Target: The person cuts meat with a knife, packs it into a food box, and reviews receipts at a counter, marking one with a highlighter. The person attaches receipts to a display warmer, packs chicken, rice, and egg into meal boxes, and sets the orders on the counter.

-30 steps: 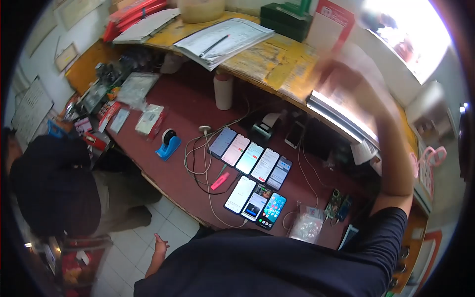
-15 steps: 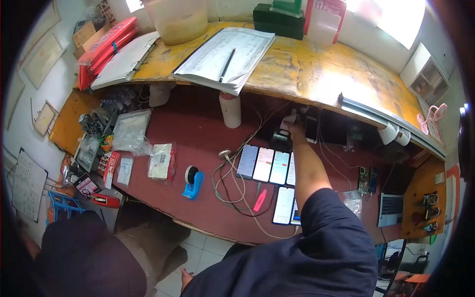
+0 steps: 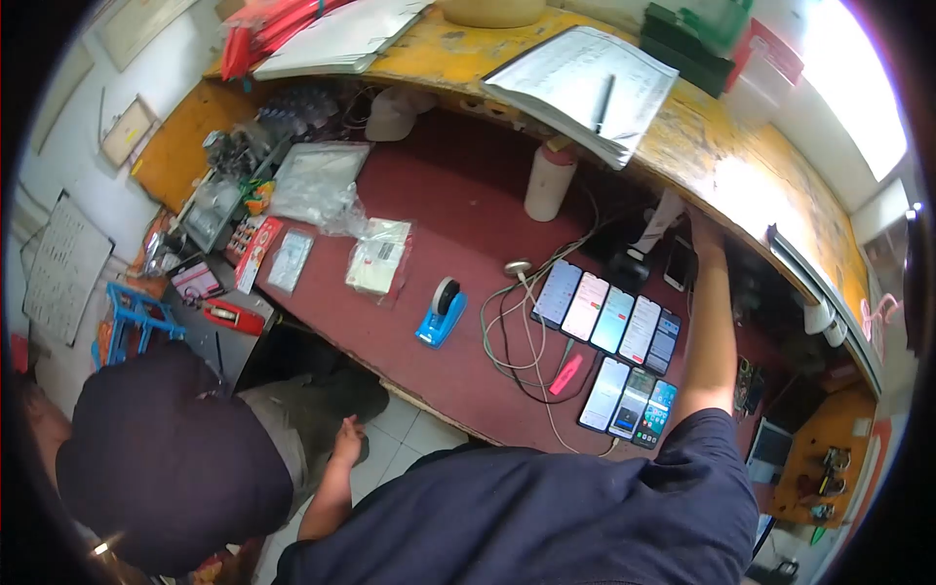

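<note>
The right arm (image 3: 710, 331) stretches almost straight across the red desk (image 3: 458, 210), and the right hand (image 3: 704, 231) sits in shadow below the edge of the yellow shelf (image 3: 746, 180). That edge partly covers it, so I cannot tell how far its fingers are open or whether they grip anything. Just left of it, a white paper strip (image 3: 658, 222) stands up by a small dark device (image 3: 627, 265); a dark-screened phone (image 3: 680, 261) lies near the wrist. The left hand (image 3: 348, 444) hangs over the floor (image 3: 402, 439), fingers loosely parted, nothing seen in it. Eight lit phones (image 3: 611, 319) lie in two rows left of the forearm, beside looping cables (image 3: 539, 353) and a blue tape dispenser (image 3: 441, 320)
</note>
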### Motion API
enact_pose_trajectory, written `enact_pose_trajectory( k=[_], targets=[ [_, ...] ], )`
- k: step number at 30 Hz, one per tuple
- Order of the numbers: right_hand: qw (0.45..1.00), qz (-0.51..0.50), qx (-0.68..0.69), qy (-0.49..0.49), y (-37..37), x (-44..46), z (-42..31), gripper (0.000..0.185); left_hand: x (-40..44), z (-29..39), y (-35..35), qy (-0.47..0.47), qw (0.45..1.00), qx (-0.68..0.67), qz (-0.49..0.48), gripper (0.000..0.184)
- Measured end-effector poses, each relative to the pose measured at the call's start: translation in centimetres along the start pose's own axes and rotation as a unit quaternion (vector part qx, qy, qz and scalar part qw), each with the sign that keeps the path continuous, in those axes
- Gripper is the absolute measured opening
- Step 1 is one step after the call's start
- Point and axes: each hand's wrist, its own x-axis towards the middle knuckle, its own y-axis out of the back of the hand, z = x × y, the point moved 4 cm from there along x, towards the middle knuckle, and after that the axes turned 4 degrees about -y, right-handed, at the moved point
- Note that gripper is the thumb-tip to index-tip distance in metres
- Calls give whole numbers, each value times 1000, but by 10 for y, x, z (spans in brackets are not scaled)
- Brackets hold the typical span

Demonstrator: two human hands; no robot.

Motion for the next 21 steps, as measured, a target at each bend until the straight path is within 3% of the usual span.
enact_pose_trajectory(
  k=[1,2,3,4,6,7,8,9,10,12,13,14,15,17,18,20,21],
  targets=[
    [996,50,-59,42,4,1,8,35,11,26,-6,-9,1000,4,-13,80],
    [984,105,-118,78,8,2,15,33,20,55,-12,-80,996,-21,-17,81],
    [985,109,-80,107,-7,-27,15,29,23,84,-20,-148,987,-49,-22,82],
    [983,112,-44,136,-22,-59,11,26,22,114,-27,-154,986,-46,-38,82],
    [975,-24,-90,202,-92,-148,26,19,10,188,-41,-290,953,-64,-55,85],
    [959,-112,-135,223,-130,-198,35,15,6,212,-52,-315,938,-124,-74,86],
    [953,-171,-130,212,-155,-243,30,12,-1,241,-61,-326,934,-126,-78,86],
    [960,-217,-106,139,-164,-273,1,13,-15,272,-72,-352,918,-149,-106,77],
    [975,-182,39,125,-160,-296,-35,12,-30,294,-85,-371,903,-171,-134,70],
    [977,-166,84,103,-155,-318,-59,17,-44,327,-116,-395,891,-156,-160,59],
    [942,-223,251,-5,-154,-324,-66,20,-58,358,-124,-458,871,-104,-141,56],
    [865,-270,407,-113,-151,-331,-74,24,-74,382,-131,-518,846,-50,-121,55],
    [847,-289,424,-137,-142,-336,-85,27,-78,388,-144,-518,845,-47,-123,55],
    [823,-302,453,-165,-120,-335,-95,27,-77,383,-173,-350,867,-201,-290,52],
    [821,-302,454,-167,-105,-328,-100,29,-85,386,-175,-351,867,-199,-293,52],
    [825,-281,476,-113,-66,-300,-112,27,-106,387,-187,-290,873,-98,-380,48],
    [840,-245,474,-97,-45,-282,-113,25,-96,362,-200,-299,875,-19,-380,45]
  ],
)
